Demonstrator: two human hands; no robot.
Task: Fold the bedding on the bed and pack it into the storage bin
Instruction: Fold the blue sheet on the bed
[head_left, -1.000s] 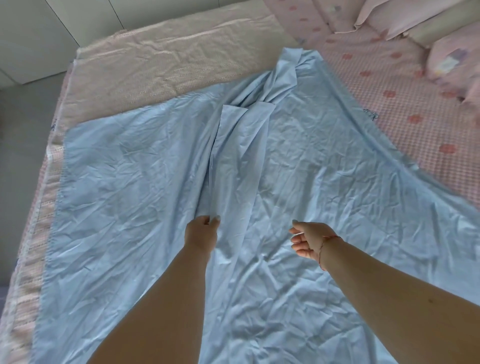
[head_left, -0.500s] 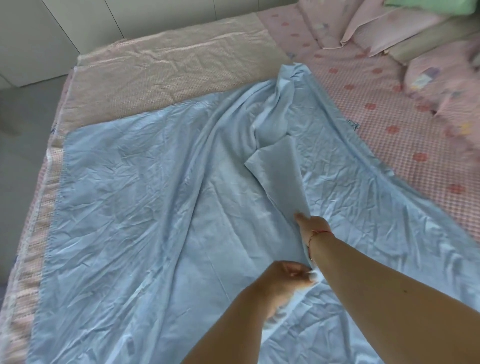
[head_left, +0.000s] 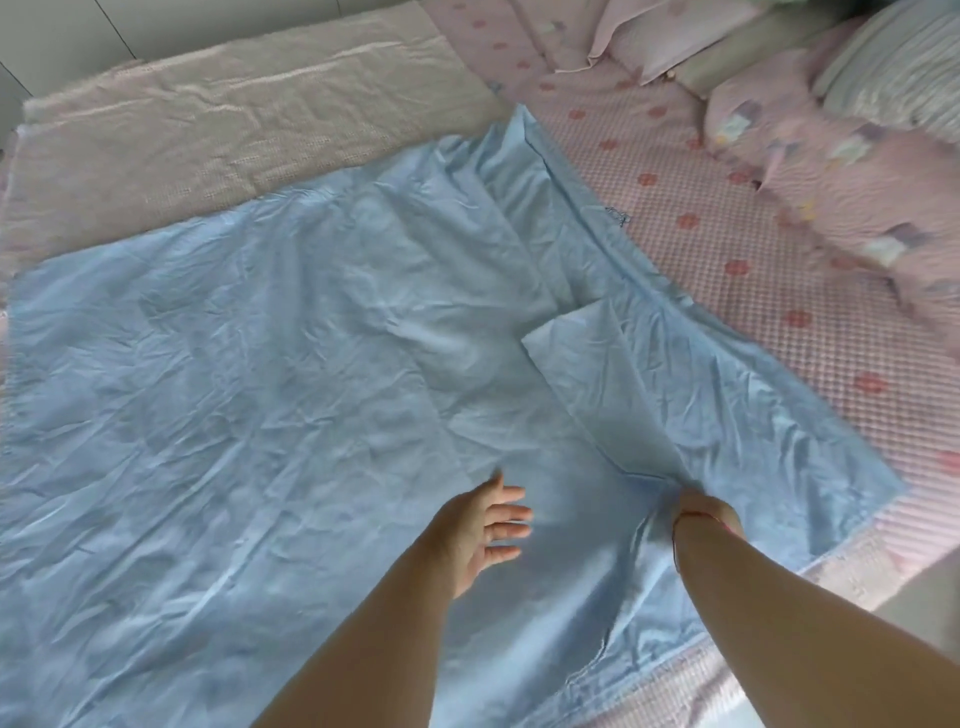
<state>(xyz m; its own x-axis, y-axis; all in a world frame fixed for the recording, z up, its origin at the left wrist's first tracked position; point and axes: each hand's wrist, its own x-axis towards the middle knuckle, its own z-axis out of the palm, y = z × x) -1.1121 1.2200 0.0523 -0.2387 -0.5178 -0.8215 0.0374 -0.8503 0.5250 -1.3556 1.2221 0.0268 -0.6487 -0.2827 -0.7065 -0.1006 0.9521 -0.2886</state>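
Note:
A large light-blue sheet (head_left: 260, 395) lies spread and wrinkled across the bed. A folded flap of it (head_left: 587, 374) runs from the far corner toward me on the right side. My right hand (head_left: 701, 506) grips the sheet at the near end of that flap, its fingers mostly hidden behind the wrist. My left hand (head_left: 488, 525) hovers just above the sheet to the left of it, fingers spread and holding nothing. No storage bin is in view.
A beige textured blanket (head_left: 234, 114) lies flat at the far end of the bed. Pink patterned bedding (head_left: 727, 249) covers the right side, with several pillows (head_left: 857, 171) piled at the far right. Grey floor shows at the bottom right corner.
My left hand has let go of the sheet and opened. My right hand has dragged the folded flap to the right and toward me, flattening the bunched middle of the sheet.

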